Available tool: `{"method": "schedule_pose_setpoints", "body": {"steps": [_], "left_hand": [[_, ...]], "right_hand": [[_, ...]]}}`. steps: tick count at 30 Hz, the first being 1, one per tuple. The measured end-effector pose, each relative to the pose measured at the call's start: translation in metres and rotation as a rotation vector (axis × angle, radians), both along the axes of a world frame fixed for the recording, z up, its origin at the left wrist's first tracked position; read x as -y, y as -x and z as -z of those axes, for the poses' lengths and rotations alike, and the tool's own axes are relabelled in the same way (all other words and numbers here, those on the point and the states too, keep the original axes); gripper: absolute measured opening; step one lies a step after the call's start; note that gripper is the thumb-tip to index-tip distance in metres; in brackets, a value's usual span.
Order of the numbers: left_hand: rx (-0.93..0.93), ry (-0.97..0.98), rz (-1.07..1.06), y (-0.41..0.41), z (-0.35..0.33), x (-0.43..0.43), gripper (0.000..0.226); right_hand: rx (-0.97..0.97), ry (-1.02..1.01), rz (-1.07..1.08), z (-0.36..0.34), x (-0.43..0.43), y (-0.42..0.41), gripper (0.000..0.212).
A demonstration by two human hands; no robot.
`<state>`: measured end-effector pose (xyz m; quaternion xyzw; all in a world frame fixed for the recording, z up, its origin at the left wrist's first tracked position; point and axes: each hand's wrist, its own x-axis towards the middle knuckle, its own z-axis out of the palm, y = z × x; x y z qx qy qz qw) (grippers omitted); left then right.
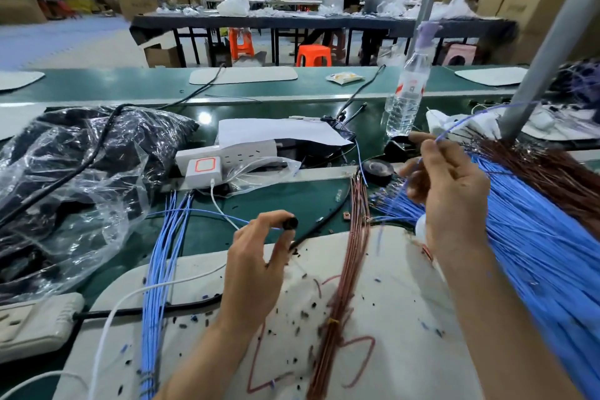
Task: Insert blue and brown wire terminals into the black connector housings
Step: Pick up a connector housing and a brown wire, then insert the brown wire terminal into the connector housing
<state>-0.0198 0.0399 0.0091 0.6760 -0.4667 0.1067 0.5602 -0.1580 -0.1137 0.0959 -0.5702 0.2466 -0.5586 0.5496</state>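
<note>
My left hand (256,273) pinches a small black connector housing (290,223) between thumb and forefinger, above the white mat (399,328). My right hand (451,191) is raised at the right and grips a single blue wire (470,117) that arcs up and to the right. A thick bundle of loose blue wires (535,237) and brown wires (552,169) fans out under the right arm. A tied bunch of brown wires (347,273) lies on the mat. A bunch of blue wires (159,269) lies left of my left hand.
A clear plastic bag of black parts (65,178) fills the left. White power strips (227,153) (35,321), a charger and cables lie on the green bench. A water bottle (406,94), a tape roll (376,170) and a grey post (545,52) stand at the right. People sit at a far table.
</note>
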Motion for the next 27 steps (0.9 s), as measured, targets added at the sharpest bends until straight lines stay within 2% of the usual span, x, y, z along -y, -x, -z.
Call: {"method": "schedule_pose_setpoints", "body": {"steps": [3,6,9,12,13,15,16,18,20,23,27], "left_hand": [[0.018,0.028,0.003,0.0,-0.003,0.002,0.014],[0.038,0.046,0.005,0.001,-0.002,0.002,0.017],[0.023,0.04,0.013,0.002,-0.001,0.002,0.014],[0.006,0.035,0.017,0.002,-0.001,0.001,0.012],[0.001,0.033,0.02,0.002,-0.001,0.001,0.012],[-0.004,0.033,0.028,0.001,-0.002,0.001,0.012],[-0.004,0.03,0.033,0.001,-0.002,0.001,0.011],[-0.004,0.024,0.034,0.002,-0.001,0.002,0.012],[-0.001,0.019,0.03,0.002,0.0,0.001,0.015],[0.013,-0.016,0.049,0.001,0.0,0.0,0.016],[-0.007,-0.286,0.275,0.002,-0.001,-0.001,0.034]], "right_hand": [[-0.227,0.278,0.184,-0.044,0.029,0.036,0.015],[-0.576,0.426,0.298,-0.08,0.068,0.064,0.014],[-1.034,0.377,0.35,-0.077,0.098,0.073,0.018],[-1.566,0.209,0.35,-0.045,0.096,0.07,0.037],[-1.643,0.219,0.396,-0.036,0.088,0.067,0.041],[-1.52,0.301,0.444,-0.023,0.068,0.052,0.031],[-1.426,0.319,0.382,-0.017,0.055,0.042,0.023],[-1.362,0.256,0.109,-0.002,0.029,0.016,0.022],[-1.412,0.16,-0.148,0.017,0.006,-0.009,0.024],[-1.492,0.14,-0.141,0.041,-0.001,-0.03,0.022],[-1.276,-0.135,-0.162,0.054,0.011,-0.03,0.007]]}}
